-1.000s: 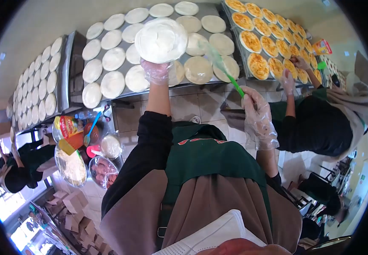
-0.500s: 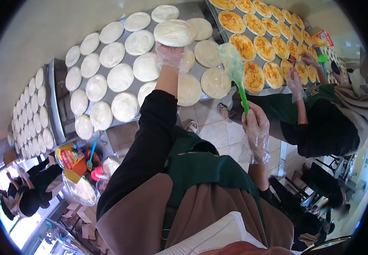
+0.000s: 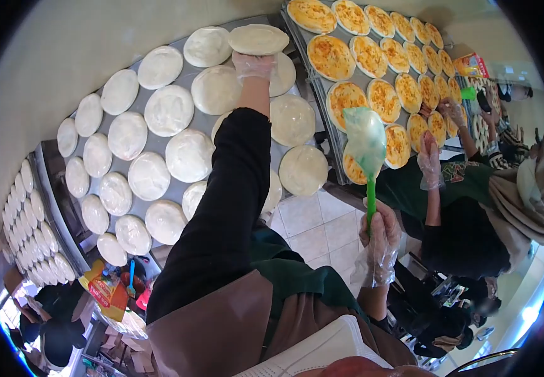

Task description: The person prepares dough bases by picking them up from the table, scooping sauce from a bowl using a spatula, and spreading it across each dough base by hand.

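My left hand [image 3: 254, 65], in a clear plastic glove, reaches to the far edge of the metal tray. It supports a round white-coated flatbread [image 3: 258, 39], which looks slightly tilted over the other rounds. Most of the fingers are hidden beneath it. Gripped upright in my gloved right hand [image 3: 380, 239] is a spatula [image 3: 368, 147] with a green handle. Its broad blade is smeared with a pale cream and appears in front of the orange-topped rounds. Near my left forearm lie several white rounds [image 3: 169, 110], some coated in cream, and plainer glossy rounds [image 3: 292, 120].
At right, another tray [image 3: 312, 81] carries orange-topped rounds [image 3: 331, 58], with a co-worker's gloved hands [image 3: 430, 164] close to it. More white rounds [image 3: 33, 217] fill a tray at far left. Food packets [image 3: 104, 290] and a blue spoon [image 3: 132, 276] sit at lower left.
My left hand has carried the held round to the tray's far edge. The spatula stands more upright and lower in view. The whole view has shifted and turned.
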Tool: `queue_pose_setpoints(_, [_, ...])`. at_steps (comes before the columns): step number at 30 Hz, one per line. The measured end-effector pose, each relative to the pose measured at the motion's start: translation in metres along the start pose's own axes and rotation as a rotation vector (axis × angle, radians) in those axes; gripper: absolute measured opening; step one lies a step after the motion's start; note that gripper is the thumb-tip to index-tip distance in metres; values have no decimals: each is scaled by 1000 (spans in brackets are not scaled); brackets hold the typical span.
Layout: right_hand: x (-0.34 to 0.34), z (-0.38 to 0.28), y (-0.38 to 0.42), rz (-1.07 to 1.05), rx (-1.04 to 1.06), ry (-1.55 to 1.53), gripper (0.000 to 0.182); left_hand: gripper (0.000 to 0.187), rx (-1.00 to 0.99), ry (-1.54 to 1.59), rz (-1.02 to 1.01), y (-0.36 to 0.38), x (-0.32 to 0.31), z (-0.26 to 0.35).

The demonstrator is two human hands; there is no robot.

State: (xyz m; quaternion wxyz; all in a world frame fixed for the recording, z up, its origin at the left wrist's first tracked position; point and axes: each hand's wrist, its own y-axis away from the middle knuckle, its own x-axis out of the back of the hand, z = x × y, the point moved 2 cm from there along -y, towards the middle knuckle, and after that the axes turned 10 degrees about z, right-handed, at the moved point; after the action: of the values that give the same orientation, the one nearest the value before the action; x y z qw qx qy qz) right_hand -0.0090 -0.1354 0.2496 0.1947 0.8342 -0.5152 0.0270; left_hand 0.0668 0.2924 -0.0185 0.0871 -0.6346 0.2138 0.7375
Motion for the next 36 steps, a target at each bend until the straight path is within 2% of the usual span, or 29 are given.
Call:
queue_pose_setpoints(4, [-6,-6,-7,24,-19,-1,29,53,-3,-68,-4,-28,1,-17])
queue_pose_setpoints(6, [-7,-7,-12,8,-13,4,29,45,178,176,219,-29,-14,-18])
queue_pose_setpoints(19, [-19,-8,-19,74,-19,17,32,47,167,132,243,-6,-33,-8])
queue_pose_setpoints(25, [-16,-11,-16,-5,-20,-12,31,49,160,122,224,2,-53,-4])
queue_pose_setpoints(36, [-13,-10,-6,23,-32,38,28,51,175,95,188,19,-81,-17])
